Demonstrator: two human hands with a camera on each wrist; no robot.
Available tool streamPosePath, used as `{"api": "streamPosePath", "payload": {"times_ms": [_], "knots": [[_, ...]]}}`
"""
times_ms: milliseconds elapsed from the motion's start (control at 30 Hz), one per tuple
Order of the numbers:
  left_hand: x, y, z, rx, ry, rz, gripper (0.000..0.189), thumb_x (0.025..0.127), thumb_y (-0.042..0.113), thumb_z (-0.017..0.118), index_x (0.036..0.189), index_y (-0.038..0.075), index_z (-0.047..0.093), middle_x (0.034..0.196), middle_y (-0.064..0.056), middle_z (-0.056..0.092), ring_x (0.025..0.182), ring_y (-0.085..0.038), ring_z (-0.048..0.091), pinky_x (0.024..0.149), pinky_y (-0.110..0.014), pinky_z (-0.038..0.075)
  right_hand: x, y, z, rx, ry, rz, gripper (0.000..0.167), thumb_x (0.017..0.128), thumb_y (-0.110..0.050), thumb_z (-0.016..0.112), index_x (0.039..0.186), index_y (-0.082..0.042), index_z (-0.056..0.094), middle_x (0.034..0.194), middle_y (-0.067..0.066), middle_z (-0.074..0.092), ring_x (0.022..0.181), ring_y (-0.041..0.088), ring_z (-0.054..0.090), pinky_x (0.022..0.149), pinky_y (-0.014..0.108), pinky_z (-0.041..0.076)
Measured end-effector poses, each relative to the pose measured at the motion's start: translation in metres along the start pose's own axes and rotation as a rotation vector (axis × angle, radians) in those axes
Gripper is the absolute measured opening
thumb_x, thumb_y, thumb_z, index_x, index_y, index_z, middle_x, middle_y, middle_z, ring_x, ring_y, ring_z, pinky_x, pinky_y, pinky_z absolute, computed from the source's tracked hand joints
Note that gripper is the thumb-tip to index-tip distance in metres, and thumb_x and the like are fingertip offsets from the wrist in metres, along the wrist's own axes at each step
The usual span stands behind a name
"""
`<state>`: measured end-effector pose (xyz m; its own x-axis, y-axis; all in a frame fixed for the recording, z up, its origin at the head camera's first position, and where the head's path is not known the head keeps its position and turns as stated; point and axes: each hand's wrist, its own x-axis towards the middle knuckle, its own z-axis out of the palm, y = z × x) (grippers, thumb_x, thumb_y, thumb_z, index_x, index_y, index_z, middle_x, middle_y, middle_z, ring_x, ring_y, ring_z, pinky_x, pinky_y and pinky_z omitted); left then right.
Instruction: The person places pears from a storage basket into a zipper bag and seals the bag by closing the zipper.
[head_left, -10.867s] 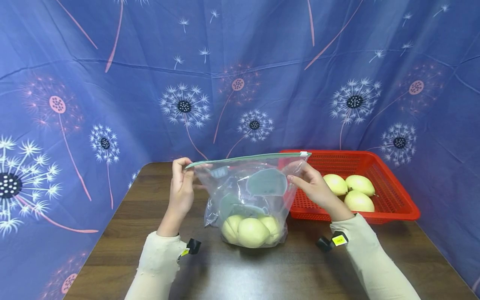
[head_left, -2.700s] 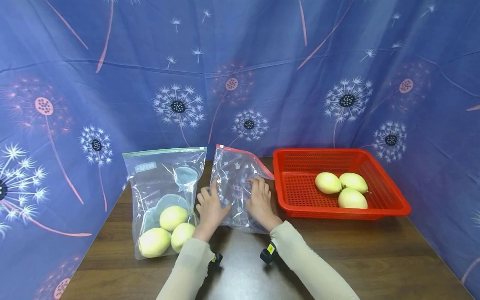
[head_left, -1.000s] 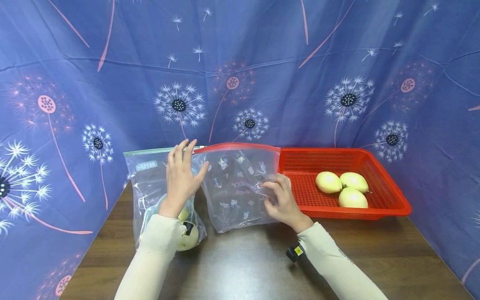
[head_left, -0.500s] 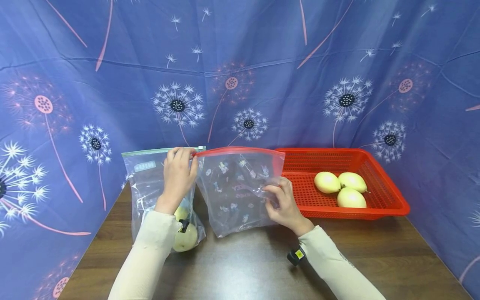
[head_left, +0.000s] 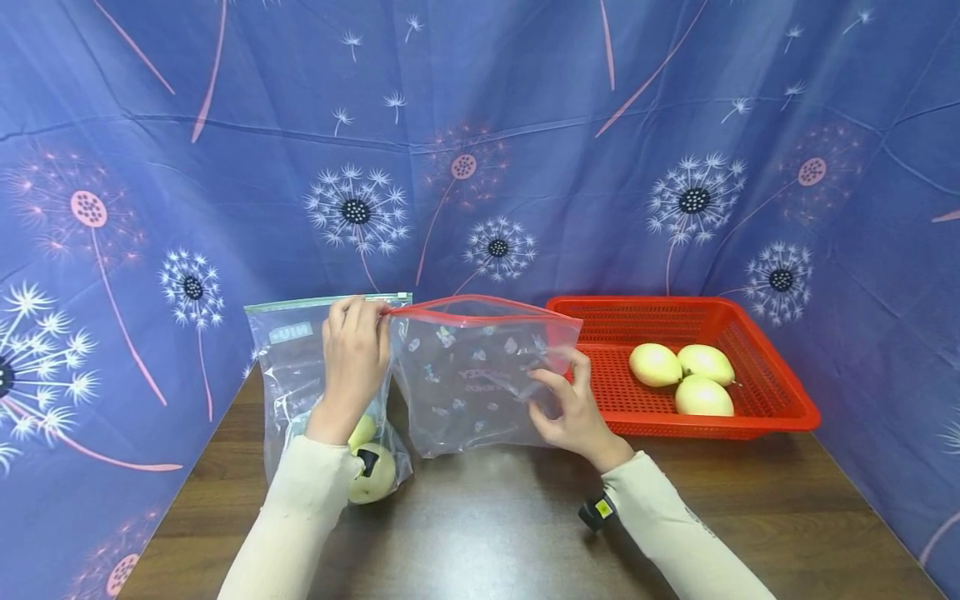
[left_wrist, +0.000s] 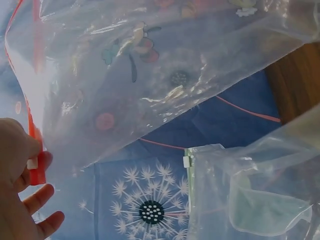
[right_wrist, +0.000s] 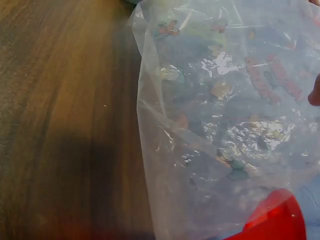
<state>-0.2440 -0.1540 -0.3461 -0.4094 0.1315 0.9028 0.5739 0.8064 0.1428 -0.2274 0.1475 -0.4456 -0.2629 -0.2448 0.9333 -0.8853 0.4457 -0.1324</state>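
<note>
In the head view a clear zip bag (head_left: 457,392) with a red top edge and small printed figures hangs spread over the table, its mouth slightly parted. My left hand (head_left: 351,354) pinches its upper left corner. In the left wrist view the thumb (left_wrist: 25,150) presses on the red strip beside a white slider (left_wrist: 32,164), other fingers spread. At the bag's right side is my right hand (head_left: 573,408), thumb and index tips apart against the film; the right wrist view shows only a fingertip (right_wrist: 315,95) there.
Behind my left arm stands a green-edged zip bag (head_left: 288,350) with pale yellow fruit (head_left: 373,475), partly hidden. At the right a red plastic basket (head_left: 780,367) holds three similar fruits (head_left: 705,395). A patterned blue cloth (head_left: 480,125) hangs behind the wooden table (head_left: 480,533).
The green-edged bag was set at the left and the red-edged bag lifted. My left hand closed on its corner. Lately its mouth has parted and my right fingers have spread.
</note>
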Motion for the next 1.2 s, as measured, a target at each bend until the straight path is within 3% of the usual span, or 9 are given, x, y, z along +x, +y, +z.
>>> {"api": "streamPosePath", "payload": {"times_ms": [233,400,600,767,933,1100,1200], "knots": [[0.0,0.009,-0.008,-0.019,0.112,0.043,0.005,0.092,0.0,0.064,0.096,0.0,0.061,0.089,-0.016,0.062,0.092,-0.042,0.05,0.078,-0.053,0.04,0.014,-0.003,-0.01,0.016,0.041,-0.042,0.037,0.089,-0.031,0.07,0.112,-0.005,0.058,0.128,0.034,0.036,0.123,0.037,0.039,0.101,0.032,0.035],[-0.002,0.011,-0.014,-0.027,0.144,0.055,0.006,0.091,-0.002,0.065,0.095,-0.001,0.061,0.086,-0.016,0.061,0.093,-0.042,0.05,0.081,-0.052,0.039,0.026,-0.006,-0.018,0.015,0.129,-0.073,0.037,0.093,-0.033,0.067,0.111,-0.004,0.052,0.13,0.031,0.034,0.121,0.037,0.041,0.101,0.035,0.035],[-0.009,0.015,-0.018,-0.019,0.15,0.085,0.008,0.09,-0.001,0.067,0.094,-0.001,0.061,0.088,-0.017,0.061,0.094,-0.042,0.051,0.079,-0.053,0.039,0.045,-0.013,-0.028,-0.061,0.201,-0.071,0.035,0.094,-0.032,0.066,0.111,-0.006,0.049,0.13,0.026,0.038,0.12,0.039,0.042,0.102,0.044,0.033],[-0.014,0.021,-0.019,-0.006,0.161,0.112,0.006,0.094,0.005,0.064,0.093,0.0,0.062,0.086,-0.015,0.062,0.092,-0.042,0.052,0.074,-0.053,0.039,0.063,-0.023,-0.032,-0.146,0.168,-0.115,0.028,0.094,-0.031,0.063,0.108,-0.006,0.059,0.122,0.026,0.045,0.117,0.041,0.044,0.107,0.054,0.028],[-0.017,0.03,-0.019,0.005,0.145,0.136,0.02,0.103,0.015,0.054,0.093,0.0,0.063,0.085,-0.013,0.063,0.092,-0.041,0.053,0.072,-0.052,0.041,0.075,-0.037,-0.028,-0.235,0.091,-0.213,0.024,0.092,-0.023,0.062,0.109,-0.006,0.063,0.117,0.023,0.052,0.108,0.043,0.045,0.104,0.058,0.028],[-0.019,0.038,-0.019,-0.004,0.136,0.17,0.005,0.094,0.003,0.063,0.094,-0.001,0.064,0.085,-0.013,0.063,0.09,-0.04,0.054,0.069,-0.05,0.041,0.077,-0.048,-0.016,-0.321,0.005,-0.335,0.028,0.085,-0.012,0.062,0.113,-0.004,0.064,0.114,0.019,0.058,0.105,0.041,0.048,0.093,0.059,0.033],[-0.02,0.042,-0.019,-0.018,0.131,0.179,0.008,0.087,-0.002,0.066,0.094,0.0,0.064,0.084,-0.012,0.062,0.089,-0.04,0.054,0.068,-0.048,0.042,0.074,-0.05,-0.009,-0.356,-0.044,-0.344,0.035,0.083,-0.009,0.06,0.117,-0.003,0.063,0.113,0.017,0.06,0.104,0.038,0.052,0.091,0.058,0.035]]}}
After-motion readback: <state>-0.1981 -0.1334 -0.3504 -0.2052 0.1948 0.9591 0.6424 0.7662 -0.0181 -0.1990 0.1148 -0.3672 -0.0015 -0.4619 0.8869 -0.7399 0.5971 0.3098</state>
